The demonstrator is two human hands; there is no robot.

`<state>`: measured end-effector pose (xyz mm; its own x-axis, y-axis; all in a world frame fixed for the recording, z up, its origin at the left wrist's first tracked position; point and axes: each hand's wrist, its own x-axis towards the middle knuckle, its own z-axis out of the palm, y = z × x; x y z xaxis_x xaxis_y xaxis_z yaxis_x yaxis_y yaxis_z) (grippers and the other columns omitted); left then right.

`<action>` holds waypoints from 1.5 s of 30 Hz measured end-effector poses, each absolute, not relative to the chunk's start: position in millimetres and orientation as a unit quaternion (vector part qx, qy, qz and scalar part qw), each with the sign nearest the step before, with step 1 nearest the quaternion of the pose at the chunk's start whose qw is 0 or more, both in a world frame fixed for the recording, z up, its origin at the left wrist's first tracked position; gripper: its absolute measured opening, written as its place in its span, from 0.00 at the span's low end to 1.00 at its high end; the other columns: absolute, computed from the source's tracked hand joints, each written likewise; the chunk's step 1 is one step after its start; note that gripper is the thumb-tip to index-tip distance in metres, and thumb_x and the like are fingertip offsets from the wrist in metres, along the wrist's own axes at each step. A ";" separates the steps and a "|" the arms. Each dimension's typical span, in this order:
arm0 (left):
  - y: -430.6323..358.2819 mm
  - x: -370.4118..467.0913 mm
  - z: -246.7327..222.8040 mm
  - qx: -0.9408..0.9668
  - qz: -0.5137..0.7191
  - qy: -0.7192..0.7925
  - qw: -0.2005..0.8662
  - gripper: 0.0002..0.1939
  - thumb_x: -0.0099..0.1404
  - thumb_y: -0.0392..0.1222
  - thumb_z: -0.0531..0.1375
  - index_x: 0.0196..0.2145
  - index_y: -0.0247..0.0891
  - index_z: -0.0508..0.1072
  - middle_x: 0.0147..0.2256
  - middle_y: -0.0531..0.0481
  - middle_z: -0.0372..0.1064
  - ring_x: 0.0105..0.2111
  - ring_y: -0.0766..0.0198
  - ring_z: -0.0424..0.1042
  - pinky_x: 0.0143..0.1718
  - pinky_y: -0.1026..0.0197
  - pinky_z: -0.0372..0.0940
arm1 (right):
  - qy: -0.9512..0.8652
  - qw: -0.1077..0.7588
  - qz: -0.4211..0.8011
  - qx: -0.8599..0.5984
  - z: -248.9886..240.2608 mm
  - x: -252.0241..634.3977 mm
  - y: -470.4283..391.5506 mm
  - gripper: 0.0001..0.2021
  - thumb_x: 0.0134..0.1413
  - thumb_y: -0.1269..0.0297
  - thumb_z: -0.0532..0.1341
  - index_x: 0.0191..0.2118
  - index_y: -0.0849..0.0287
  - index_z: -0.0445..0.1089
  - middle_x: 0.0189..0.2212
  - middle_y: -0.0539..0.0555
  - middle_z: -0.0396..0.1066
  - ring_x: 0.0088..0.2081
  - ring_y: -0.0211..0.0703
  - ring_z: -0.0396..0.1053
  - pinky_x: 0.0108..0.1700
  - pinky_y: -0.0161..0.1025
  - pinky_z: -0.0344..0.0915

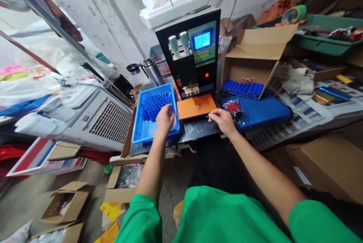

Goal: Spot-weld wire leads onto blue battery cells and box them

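Note:
My left hand (165,119) is over the right side of a blue plastic bin (138,133), its fingers curled together. What they hold, if anything, is hidden. Rows of blue cylindrical battery cells (154,103) stand in that bin, just beyond the fingers. At the front right corner of an orange plate (187,109), my right hand (222,120) pinches a thin, small piece that looks like a wire lead (207,117). A spot welder (187,65) with a lit screen rises behind the plate, its electrodes (191,89) above it. Red and black wire leads (235,109) lie to the right.
An open cardboard box (255,52) holds blue battery packs (243,88) at the right, on a blue surface (272,112). A steel thermos (153,72) stands behind the bin. Several cardboard boxes (64,201) sit on the floor to the left.

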<state>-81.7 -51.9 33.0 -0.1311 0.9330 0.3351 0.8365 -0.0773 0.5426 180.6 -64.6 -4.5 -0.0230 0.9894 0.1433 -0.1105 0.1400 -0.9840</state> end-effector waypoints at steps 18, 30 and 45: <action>-32.7 -105.3 29.0 0.614 0.392 0.680 0.082 0.11 0.60 0.35 0.66 0.38 0.40 0.68 0.33 0.52 0.71 0.32 0.63 0.70 0.36 0.59 0.62 | -0.483 0.550 0.523 -0.437 -16.1 187.6 -66.1 0.12 0.46 0.53 0.67 0.26 0.57 0.71 0.20 0.51 0.73 0.25 0.42 0.71 0.34 0.39 0.66; -1.0 1.7 16.0 0.607 0.514 0.560 0.231 0.13 0.61 0.41 0.64 0.44 0.38 0.73 0.30 0.52 0.70 0.29 0.65 0.69 0.33 0.62 0.64 | -0.484 0.558 0.519 -0.430 -13.1 190.7 -62.2 0.11 0.48 0.55 0.66 0.26 0.56 0.70 0.20 0.50 0.72 0.25 0.41 0.70 0.34 0.39 0.66; 1.9 6.6 -6.6 0.629 0.484 0.559 0.241 0.10 0.66 0.45 0.61 0.43 0.38 0.73 0.33 0.51 0.72 0.30 0.65 0.69 0.35 0.62 0.63 | -0.475 0.601 0.475 -0.433 12.1 160.0 9.4 0.13 0.48 0.53 0.64 0.28 0.58 0.69 0.26 0.50 0.70 0.30 0.40 0.68 0.35 0.38 0.68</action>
